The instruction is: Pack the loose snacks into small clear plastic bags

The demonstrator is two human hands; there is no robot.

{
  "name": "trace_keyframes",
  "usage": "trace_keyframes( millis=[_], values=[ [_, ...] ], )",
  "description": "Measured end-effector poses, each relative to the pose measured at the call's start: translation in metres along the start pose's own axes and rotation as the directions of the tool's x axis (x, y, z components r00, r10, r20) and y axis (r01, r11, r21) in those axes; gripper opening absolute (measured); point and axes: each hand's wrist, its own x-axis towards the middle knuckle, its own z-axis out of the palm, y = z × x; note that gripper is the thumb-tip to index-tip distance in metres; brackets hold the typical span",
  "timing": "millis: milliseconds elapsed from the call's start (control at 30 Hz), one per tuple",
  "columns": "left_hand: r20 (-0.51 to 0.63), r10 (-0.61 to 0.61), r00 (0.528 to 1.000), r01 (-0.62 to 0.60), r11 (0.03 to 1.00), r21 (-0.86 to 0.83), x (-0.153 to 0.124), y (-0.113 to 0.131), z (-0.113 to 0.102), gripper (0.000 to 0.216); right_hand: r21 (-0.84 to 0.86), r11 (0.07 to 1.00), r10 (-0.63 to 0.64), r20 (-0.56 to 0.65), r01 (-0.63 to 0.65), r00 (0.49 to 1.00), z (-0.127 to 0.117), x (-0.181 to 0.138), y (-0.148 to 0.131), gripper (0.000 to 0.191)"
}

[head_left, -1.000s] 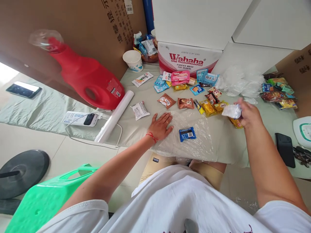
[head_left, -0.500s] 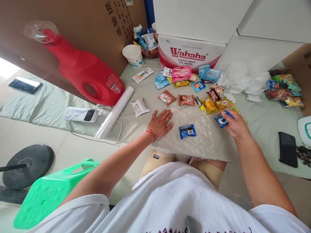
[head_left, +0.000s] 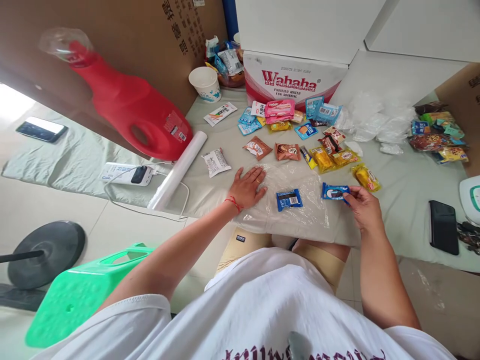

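My left hand (head_left: 247, 190) lies flat, fingers stretched out, on the left part of a clear plastic sheet (head_left: 258, 217) spread over the cloth. A blue snack packet (head_left: 289, 199) rests on that sheet, to the right of my left hand. Between the thumb and fingers of my right hand (head_left: 363, 206) is a second blue snack packet (head_left: 335, 192), pinched at its right end over the sheet's right edge. Close behind my right hand lies a yellow snack packet (head_left: 365, 178). Brown packets (head_left: 257, 148) and more yellow packets (head_left: 322, 160) sit beyond the sheet.
A roll of clear plastic bags or film (head_left: 178, 170) and a red jug (head_left: 138, 107) are at left. A paper cup (head_left: 205, 84) stands near the Wahaha box (head_left: 292, 82). Bundled clear plastic (head_left: 375, 120) lies at back right; a black phone (head_left: 443, 227) is at far right.
My right hand has moved slightly toward me with the blue packet, which now points left and lies flatter. The yellow packet behind it is uncovered. My left hand stays put.
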Motion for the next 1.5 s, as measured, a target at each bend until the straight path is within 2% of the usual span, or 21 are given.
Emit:
trace_keyframes(
  millis=[67, 133, 200, 233, 300, 367, 433, 467, 567, 633, 700, 767, 833, 967, 1100, 1200, 1300, 1500],
  values=[
    [0.003, 0.004, 1.0, -0.004, 1.0, 0.005, 0.0, 0.0, 0.0, 0.063, -0.022, 0.983, -0.183, -0.04, 0.182, 0.982, 0.015, -0.008, -0.016, 0.035],
    [0.004, 0.007, 1.0, -0.007, 1.0, 0.011, 0.0, 0.0, 0.0, 0.063, -0.092, 0.921, -0.377, 0.027, 0.378, 0.926, 0.034, -0.018, -0.034, 0.021],
    [-0.001, 0.008, 1.0, -0.008, 1.0, 0.018, 0.0, 0.0, 0.001, 0.063, -0.155, 0.814, -0.537, 0.17, 0.56, 0.826, 0.055, -0.027, -0.046, 0.01],
    [-0.004, 0.009, 1.0, -0.009, 1.0, 0.022, 0.0, -0.001, 0.001, 0.063, -0.173, 0.75, -0.591, 0.259, 0.639, 0.764, 0.065, -0.031, -0.049, 0.011],
    [-0.01, 0.013, 1.0, -0.013, 1.0, 0.029, 0.0, -0.001, 0.003, 0.063, -0.181, 0.626, -0.634, 0.448, 0.758, 0.63, 0.08, -0.036, -0.048, 0.02],
    [-0.014, 0.015, 1.0, -0.015, 0.999, 0.031, 0.0, -0.001, 0.004, 0.063, -0.171, 0.53, -0.603, 0.612, 0.83, 0.512, 0.086, -0.036, -0.041, 0.029],
    [-0.011, 0.017, 1.0, -0.017, 0.999, 0.028, 0.0, -0.002, 0.004, 0.063, -0.157, 0.478, -0.544, 0.719, 0.864, 0.432, 0.083, -0.032, -0.035, 0.033],
    [-0.008, 0.019, 1.0, -0.019, 1.0, 0.025, 0.0, -0.002, 0.003, 0.063, -0.154, 0.472, -0.518, 0.748, 0.868, 0.415, 0.08, -0.03, -0.035, 0.034],
    [-0.001, 0.025, 1.0, -0.025, 1.0, 0.018, 0.0, -0.003, 0.002, 0.063, -0.15, 0.493, -0.48, 0.775, 0.857, 0.412, 0.072, -0.027, -0.047, 0.04],
    [-0.003, 0.025, 1.0, -0.025, 1.0, 0.016, 0.0, -0.003, 0.001, 0.062, -0.151, 0.49, -0.452, 0.798, 0.859, 0.398, 0.075, -0.031, -0.059, 0.052],
    [-0.007, 0.025, 1.0, -0.025, 1.0, 0.015, 0.0, -0.002, 0.0, 0.062, -0.165, 0.443, -0.407, 0.839, 0.881, 0.362, 0.086, -0.037, -0.066, 0.065],
    [-0.012, 0.025, 1.0, -0.025, 1.0, 0.012, -0.001, -0.002, 0.0, 0.062, -0.202, 0.379, -0.369, 0.862, 0.903, 0.348, 0.1, -0.042, -0.068, 0.063],
    [-0.013, 0.027, 1.0, -0.027, 1.0, 0.007, -0.001, -0.001, 0.0, 0.063, -0.23, 0.35, -0.364, 0.86, 0.908, 0.358, 0.108, -0.044, -0.065, 0.052],
    [-0.016, 0.033, 0.999, -0.033, 0.999, -0.007, -0.002, -0.002, 0.0, 0.063, -0.238, 0.412, -0.391, 0.825, 0.88, 0.407, 0.105, -0.037, -0.061, 0.043],
    [-0.016, 0.043, 0.999, -0.043, 0.999, -0.018, -0.001, -0.003, 0.0, 0.064, -0.312, 0.415, -0.355, 0.809, 0.854, 0.468, 0.102, -0.032, -0.06, 0.052],
    [-0.015, 0.044, 0.999, -0.044, 0.999, -0.026, -0.001, -0.003, 0.0, 0.064, -0.342, 0.36, -0.3, 0.839, 0.868, 0.454, 0.11, -0.034, -0.058, 0.062],
    [-0.021, 0.042, 0.999, -0.043, 0.998, -0.037, -0.001, -0.002, 0.0, 0.064, -0.356, 0.327, -0.268, 0.853, 0.875, 0.447, 0.116, -0.036, -0.057, 0.063],
    [-0.023, 0.038, 0.999, -0.039, 0.998, -0.052, -0.002, -0.002, 0.0, 0.063, -0.406, 0.36, -0.33, 0.787, 0.84, 0.521, 0.101, -0.025, -0.059, 0.06]
  ],
)
